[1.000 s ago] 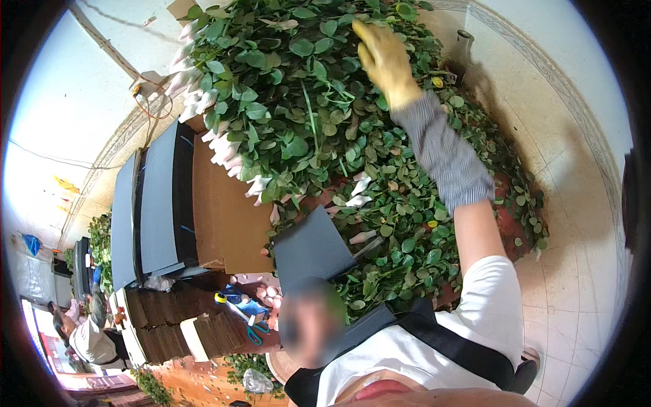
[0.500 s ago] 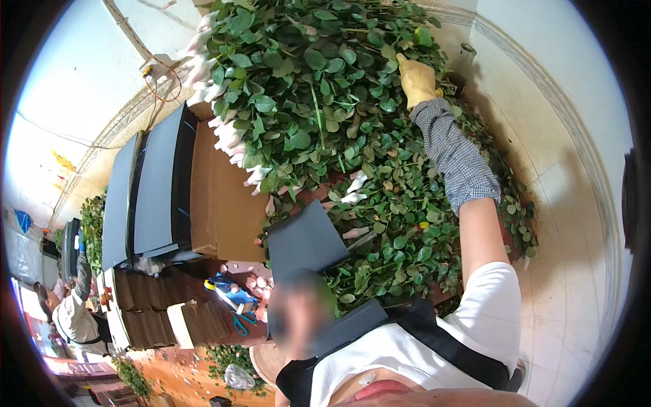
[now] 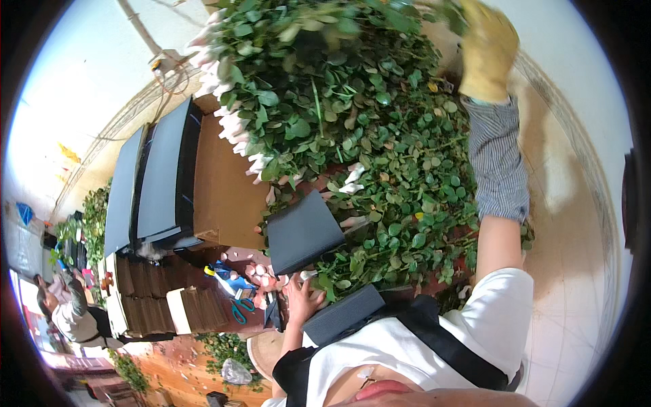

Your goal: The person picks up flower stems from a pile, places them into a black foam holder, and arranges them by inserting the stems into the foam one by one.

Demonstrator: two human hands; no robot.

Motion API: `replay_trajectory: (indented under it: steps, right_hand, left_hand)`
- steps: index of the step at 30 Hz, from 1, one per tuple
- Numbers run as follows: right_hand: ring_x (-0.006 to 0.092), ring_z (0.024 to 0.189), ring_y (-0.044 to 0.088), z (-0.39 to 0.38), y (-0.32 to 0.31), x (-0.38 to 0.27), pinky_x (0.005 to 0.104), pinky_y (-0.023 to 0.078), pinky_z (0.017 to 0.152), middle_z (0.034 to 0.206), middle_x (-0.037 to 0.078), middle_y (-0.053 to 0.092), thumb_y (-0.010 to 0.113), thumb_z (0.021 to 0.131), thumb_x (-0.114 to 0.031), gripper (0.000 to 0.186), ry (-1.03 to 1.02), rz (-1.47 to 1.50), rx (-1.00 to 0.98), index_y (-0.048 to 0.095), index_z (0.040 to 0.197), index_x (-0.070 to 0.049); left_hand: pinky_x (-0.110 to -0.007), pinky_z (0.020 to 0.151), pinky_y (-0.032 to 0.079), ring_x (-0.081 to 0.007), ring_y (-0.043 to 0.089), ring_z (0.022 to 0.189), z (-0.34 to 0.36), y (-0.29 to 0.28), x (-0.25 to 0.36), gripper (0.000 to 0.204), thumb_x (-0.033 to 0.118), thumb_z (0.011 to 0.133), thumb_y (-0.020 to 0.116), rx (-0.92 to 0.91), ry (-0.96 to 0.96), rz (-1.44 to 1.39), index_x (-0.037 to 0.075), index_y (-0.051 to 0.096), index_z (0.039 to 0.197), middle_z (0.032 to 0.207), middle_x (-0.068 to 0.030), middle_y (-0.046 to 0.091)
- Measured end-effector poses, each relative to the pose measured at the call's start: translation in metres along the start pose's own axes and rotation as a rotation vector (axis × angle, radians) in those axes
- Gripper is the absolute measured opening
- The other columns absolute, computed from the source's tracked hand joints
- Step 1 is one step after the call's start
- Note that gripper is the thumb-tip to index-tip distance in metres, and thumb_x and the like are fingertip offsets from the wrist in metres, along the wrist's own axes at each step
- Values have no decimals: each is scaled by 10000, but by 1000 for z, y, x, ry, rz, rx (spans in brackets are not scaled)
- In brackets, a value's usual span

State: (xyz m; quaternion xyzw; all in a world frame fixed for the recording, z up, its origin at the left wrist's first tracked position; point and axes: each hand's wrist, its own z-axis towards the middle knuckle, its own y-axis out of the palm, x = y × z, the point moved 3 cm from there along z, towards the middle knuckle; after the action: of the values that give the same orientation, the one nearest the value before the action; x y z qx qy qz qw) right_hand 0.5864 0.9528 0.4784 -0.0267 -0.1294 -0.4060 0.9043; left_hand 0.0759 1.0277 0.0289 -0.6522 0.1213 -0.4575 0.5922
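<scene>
My right hand (image 3: 489,51), in a yellow glove, is raised at the top right, closed on a leafy stem (image 3: 449,15) whose leaves trail left, partly blurred. Below and to its left spreads a big heap of leafy flower stems (image 3: 352,115); white sleeves (image 3: 234,132) cover their ends on the left side. Low in the middle is my bare left hand (image 3: 303,298), fingers apart, with nothing visible in it. It lies beside small pink pieces (image 3: 261,277) and just below a dark grey folded sheet (image 3: 305,232). Another dark box-like piece (image 3: 344,313) sits against my chest.
Stacks of dark sheets (image 3: 163,176) stand by an open cardboard box (image 3: 230,186) at left. Brown cardboard pieces (image 3: 146,305) and teal-handled scissors (image 3: 242,310) lie below. A co-worker (image 3: 71,312) is at far left. The wall curves along the right.
My gloved right hand has risen up and right from the heap, drawing leaves with it. My left hand has come into sight beside the pink pieces.
</scene>
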Motion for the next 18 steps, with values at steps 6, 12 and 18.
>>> replay_trajectory:
  steps: [6,12,18]
  right_hand:
    - [367,932,655,-227,47,48,460,525,794,1027,159,689,595,868,-89,268,329,-191,-1060,632,1133,-81]
    - [281,1259,545,-232,15,-99,424,403,1110,1404,118,538,662,911,-202,568,281,466,-1207,434,1426,-126]
    - [316,1266,522,-174,63,-177,434,413,1099,1385,164,526,729,839,-173,692,135,627,-751,395,1433,-55]
  left_hand:
    - [-536,1010,371,-443,447,1214,7,12,4,647,355,681,829,39,45,-47,80,608,1223,1336,-274,432]
    - [-540,1004,366,-438,440,1226,1,9,-3,630,345,682,831,36,8,-33,97,612,1219,1338,-272,438]
    - [-535,1025,362,-437,427,1254,4,8,0,654,331,674,838,9,20,-19,70,603,1225,1351,-274,430]
